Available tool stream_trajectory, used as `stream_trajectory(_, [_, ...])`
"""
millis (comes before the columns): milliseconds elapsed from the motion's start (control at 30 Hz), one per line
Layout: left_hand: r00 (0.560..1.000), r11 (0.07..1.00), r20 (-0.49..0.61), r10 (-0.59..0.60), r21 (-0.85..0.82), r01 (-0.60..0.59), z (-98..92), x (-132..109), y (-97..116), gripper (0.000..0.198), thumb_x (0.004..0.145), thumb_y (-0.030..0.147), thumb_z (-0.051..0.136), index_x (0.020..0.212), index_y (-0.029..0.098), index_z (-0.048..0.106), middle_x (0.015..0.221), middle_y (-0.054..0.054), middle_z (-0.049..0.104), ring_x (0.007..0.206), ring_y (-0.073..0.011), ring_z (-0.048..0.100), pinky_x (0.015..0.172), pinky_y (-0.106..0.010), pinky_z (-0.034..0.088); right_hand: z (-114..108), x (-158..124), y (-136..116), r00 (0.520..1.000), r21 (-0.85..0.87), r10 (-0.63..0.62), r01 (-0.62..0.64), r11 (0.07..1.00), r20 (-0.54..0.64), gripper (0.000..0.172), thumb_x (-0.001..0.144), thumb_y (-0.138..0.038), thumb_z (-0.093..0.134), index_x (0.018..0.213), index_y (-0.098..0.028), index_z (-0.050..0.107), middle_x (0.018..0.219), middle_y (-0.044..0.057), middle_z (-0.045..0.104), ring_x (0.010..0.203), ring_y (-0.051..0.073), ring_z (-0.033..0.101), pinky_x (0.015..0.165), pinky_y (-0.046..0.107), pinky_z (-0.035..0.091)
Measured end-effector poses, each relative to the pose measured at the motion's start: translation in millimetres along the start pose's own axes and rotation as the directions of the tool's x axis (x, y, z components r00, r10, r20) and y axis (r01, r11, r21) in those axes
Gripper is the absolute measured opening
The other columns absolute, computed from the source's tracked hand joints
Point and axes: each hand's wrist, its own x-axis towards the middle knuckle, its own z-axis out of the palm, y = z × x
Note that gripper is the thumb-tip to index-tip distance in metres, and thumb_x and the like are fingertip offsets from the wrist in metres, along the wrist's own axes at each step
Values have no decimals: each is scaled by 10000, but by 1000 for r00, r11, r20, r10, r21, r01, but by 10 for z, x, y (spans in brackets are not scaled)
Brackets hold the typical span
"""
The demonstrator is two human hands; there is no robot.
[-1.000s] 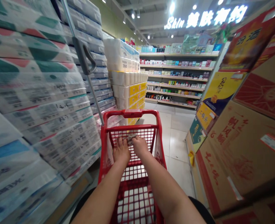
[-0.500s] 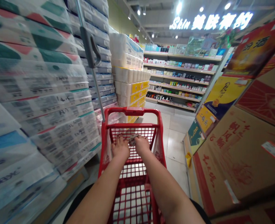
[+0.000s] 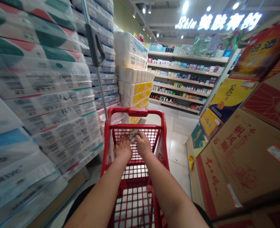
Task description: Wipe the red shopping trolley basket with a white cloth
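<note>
—Shop aisle (image 3: 178, 152), narrow. Holding what, and how far along?
—Crumpled grey rag (image 3: 133, 136), pinched in right hand (image 3: 143, 146) against red shopping cart's (image 3: 163, 126) mesh; left hand (image 3: 123, 149) spread flat beside. Seemingly underway; remainder unclear. Farther out, tissue packs (image 3: 66, 104), liquor cartons (image 3: 244, 158).

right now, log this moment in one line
left hand: spread inside red basket | right hand: holding greyish cloth | left side: wrapped packs | right side: cartons
</note>
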Motion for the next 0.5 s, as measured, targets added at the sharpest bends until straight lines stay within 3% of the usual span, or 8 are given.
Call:
stream_trajectory(133, [999,1000,25,19,-20,-19,16,72,-5,618,859,162,355,1465,64,279,1577,-165,149,1453,-288,159,1112,-445,294,-18,13,39,996,19,24,-26,999,84,303,817,-75,503,1058,-199,638,1247,64,552,1018,177,568,831,250,453])
stream_trajectory(333, [994,994,-6,106,-3,-106,58,155,-15,642,837,172,405,1456,52,281,1578,-170,143,1446,-289,185,1113,-430,293,-43,67,39,999,2,30,-29,1000,-27,458,868,-83,440,1314,-180,487,1374,94,465,1155,178,505,943,263,422])
stream_trajectory(400, [994,994,3,110,-13,-110,71,179,-5,638,847,165,386,1464,60,264,1573,-174,167,1443,-287,198,1110,-434,295,-40,68,44,996,-20,55,-53,998,73,501,820,-80,496,1310,-182,485,1337,100,492,1086,189,546,877,270,452])
stream_trajectory(500, [994,994,22,103,-30,-102,69,204,22,613,863,170,367,1458,54,275,1567,-183,189,1433,-295,224,1104,-430,300,-55,75,52,977,-28,49,-44,999,209,414,783,-92,537,1180,-204,572,1165,68,591,968,192,583,803,267,464])
